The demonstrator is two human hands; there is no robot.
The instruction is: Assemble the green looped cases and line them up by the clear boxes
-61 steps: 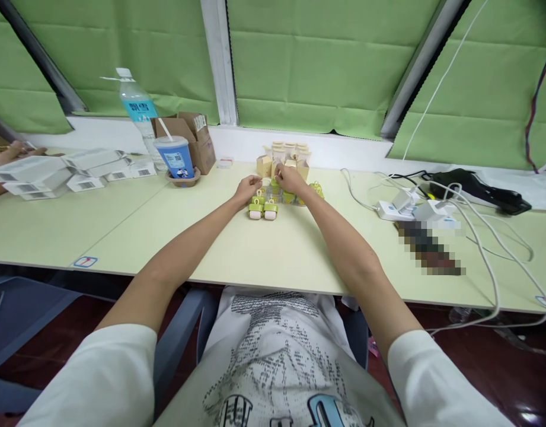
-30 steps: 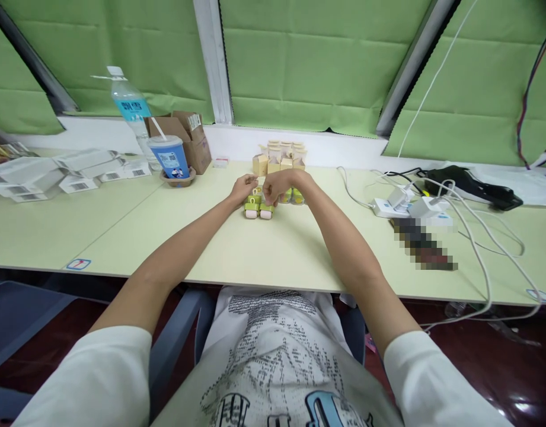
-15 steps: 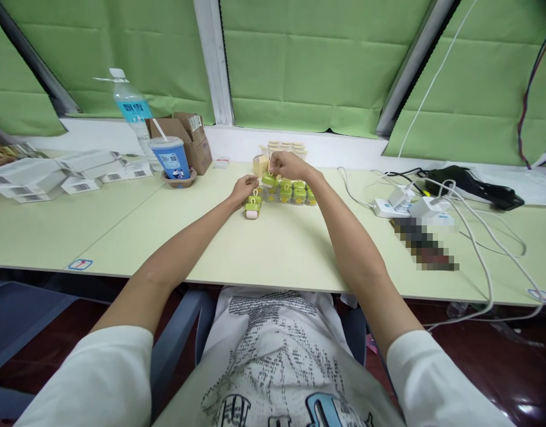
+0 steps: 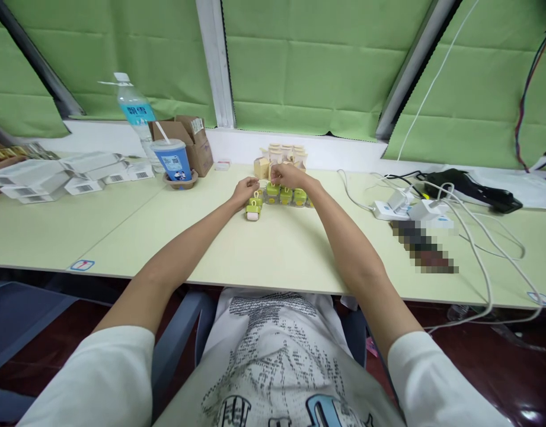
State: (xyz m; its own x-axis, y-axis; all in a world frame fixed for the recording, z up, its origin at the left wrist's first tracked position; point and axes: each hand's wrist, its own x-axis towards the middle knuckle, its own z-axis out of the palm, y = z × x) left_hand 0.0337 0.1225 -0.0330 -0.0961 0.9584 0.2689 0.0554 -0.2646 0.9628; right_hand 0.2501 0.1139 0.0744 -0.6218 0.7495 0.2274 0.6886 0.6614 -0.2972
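My right hand [image 4: 287, 175] is pinched over the left end of a row of small clear tubs with green tops. Its fingertips meet the green lid [image 4: 273, 190] of the end tub, which sits in the row. Beside that row, my left hand [image 4: 245, 192] has its fingers curled closed; whatever is between its fingertips is too small to tell. Just below the left fingertips lie two small green pieces with pale loops, and the nearer green piece [image 4: 254, 209] shows a pinkish-white front. Several green-topped tubs [image 4: 299, 196] continue to the right, partly behind my right wrist.
Behind the row stand a small tan box [image 4: 261, 168] and several cream-coloured pieces [image 4: 285, 153]. To the left are a blue cup [image 4: 173, 161], a water bottle [image 4: 137, 112], a cardboard box [image 4: 197, 145] and white cartons [image 4: 92, 166]. A power strip [image 4: 388, 210] with white cables lies right.
My right hand has moved slightly right and down, bringing the green lid from a raised, tilted position into the row. My left hand stays nearly in place.
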